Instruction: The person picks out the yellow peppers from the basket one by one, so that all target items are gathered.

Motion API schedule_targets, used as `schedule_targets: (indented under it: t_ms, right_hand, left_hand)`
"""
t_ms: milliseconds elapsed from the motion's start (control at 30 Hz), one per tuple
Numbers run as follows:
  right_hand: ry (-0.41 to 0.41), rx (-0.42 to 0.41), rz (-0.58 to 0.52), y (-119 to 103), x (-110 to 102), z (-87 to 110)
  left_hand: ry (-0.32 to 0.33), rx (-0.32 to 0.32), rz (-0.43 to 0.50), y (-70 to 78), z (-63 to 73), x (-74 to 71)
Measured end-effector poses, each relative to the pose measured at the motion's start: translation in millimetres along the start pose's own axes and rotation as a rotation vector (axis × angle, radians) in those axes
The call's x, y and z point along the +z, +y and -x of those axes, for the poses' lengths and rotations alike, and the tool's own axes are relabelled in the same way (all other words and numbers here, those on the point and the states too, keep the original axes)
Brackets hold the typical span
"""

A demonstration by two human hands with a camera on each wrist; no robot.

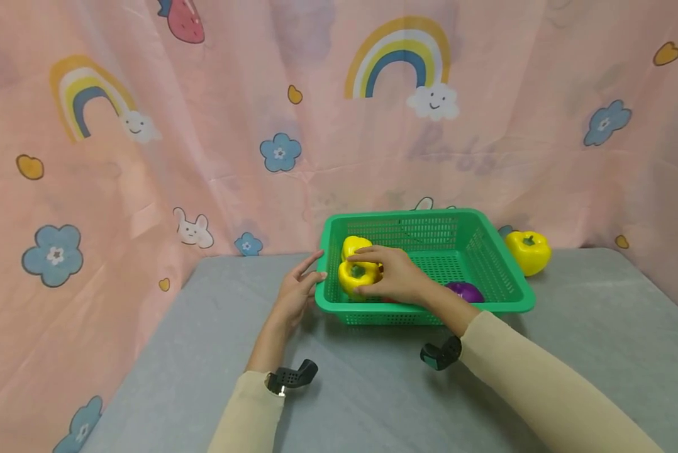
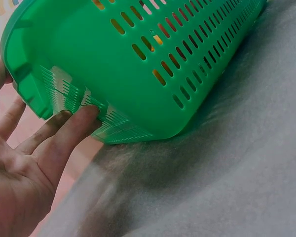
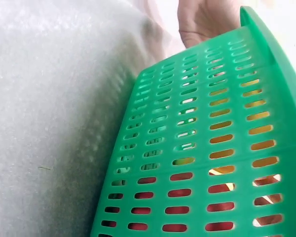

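Observation:
A green perforated basket [image 1: 503,277] stands on the grey table. My right hand [image 1: 387,274] reaches into its left end and grips a yellow bell pepper [image 1: 357,275]; a second yellow pepper [image 1: 355,245] lies just behind it. A purple vegetable [image 1: 465,291] and something red lie further right in the basket. My left hand [image 1: 299,289] rests with straight fingers against the basket's left outer wall [image 2: 84,98]; its fingertips [image 2: 89,113] touch the plastic. The right wrist view shows only the basket's side [image 3: 197,148], with yellow and red showing through the slots.
Another yellow bell pepper [image 1: 528,251] lies on the table behind the basket's right corner. A pink curtain with rainbows and flowers [image 1: 339,113] closes off the back and left. Grey table surface [image 1: 373,390] stretches in front of the basket.

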State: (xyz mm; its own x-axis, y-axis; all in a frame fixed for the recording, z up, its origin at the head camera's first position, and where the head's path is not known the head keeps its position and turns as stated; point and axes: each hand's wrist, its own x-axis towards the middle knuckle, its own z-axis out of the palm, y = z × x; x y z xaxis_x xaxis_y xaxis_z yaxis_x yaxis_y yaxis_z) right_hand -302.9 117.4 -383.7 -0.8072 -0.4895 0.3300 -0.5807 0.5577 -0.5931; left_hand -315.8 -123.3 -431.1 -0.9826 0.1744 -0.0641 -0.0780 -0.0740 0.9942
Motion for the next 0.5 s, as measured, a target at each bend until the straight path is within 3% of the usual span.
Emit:
schedule_targets:
  t_ms: [300,500]
  right_hand:
    - [0.111,0.011,-0.18,-2.2,-9.8,10.4]
    - [0.171,0.014,-0.178,-3.1,-24.4,23.7]
  left_hand:
    - [0.008,0.006,-0.01,-0.1,1.4,-0.1]
    - [-0.007,0.016,-0.011,-0.5,1.4,-0.3]
